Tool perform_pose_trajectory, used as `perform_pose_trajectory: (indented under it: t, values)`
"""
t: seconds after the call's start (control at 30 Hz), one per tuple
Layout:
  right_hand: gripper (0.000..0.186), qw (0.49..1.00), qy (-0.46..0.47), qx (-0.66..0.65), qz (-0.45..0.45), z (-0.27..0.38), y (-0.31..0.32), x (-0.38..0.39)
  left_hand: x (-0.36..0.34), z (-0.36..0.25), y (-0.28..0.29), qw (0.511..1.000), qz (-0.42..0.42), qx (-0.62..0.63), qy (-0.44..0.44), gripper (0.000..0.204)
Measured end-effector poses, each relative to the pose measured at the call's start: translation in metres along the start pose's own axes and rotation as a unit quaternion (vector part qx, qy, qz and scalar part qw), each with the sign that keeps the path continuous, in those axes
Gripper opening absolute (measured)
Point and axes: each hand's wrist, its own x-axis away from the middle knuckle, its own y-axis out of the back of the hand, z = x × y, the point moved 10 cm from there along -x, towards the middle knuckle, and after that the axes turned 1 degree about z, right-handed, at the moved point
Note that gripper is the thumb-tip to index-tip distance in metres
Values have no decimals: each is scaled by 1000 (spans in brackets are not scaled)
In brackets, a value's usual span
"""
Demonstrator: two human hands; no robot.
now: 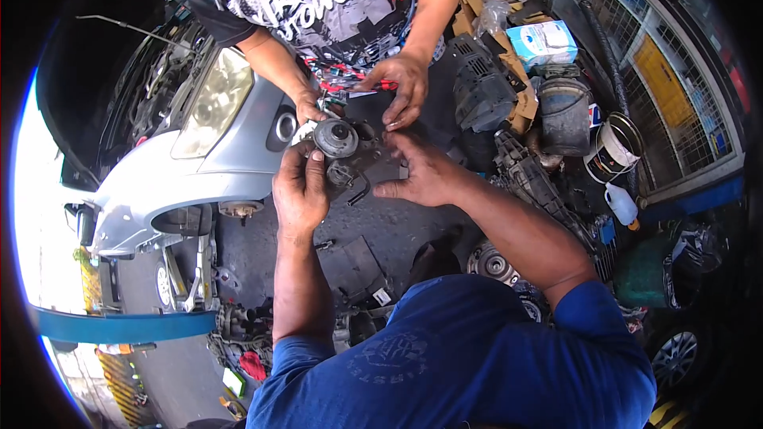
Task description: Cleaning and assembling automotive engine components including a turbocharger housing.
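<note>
A greasy metal engine part [336, 137] with a round, dished disc on top and a small bent pipe below is held up in front of me. My left hand [302, 183] grips its near left side, thumb and fingers pressed against it. My right hand [423, 168] is just right of the part, thumb and fingers spread, with nothing visible in it; the fingertips are close to the part's right edge. Across from me, a co-worker's hand [308, 107] touches the part's far side. The co-worker's other hand [404, 83] hovers with bent fingers above my right fingertips.
A silver car [207, 163] with its hood raised and a front wheel off stands at left. To the right are a gearbox [524, 175], a dark bucket [564, 115], an open pail [616, 147] and a blue-white box [544, 41]. Removed engine parts [238, 330] lie on the floor.
</note>
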Motion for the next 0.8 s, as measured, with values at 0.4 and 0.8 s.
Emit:
perform_pose_trajectory:
  t: [0.4,0.8]
  values:
    - [127,954,140,253,75,56,-29,-51,16,20,20,995,-53,78,-25,14]
    - [115,967,141,207,56,53,-35,-38,12,26,11,987,10,156,42,15]
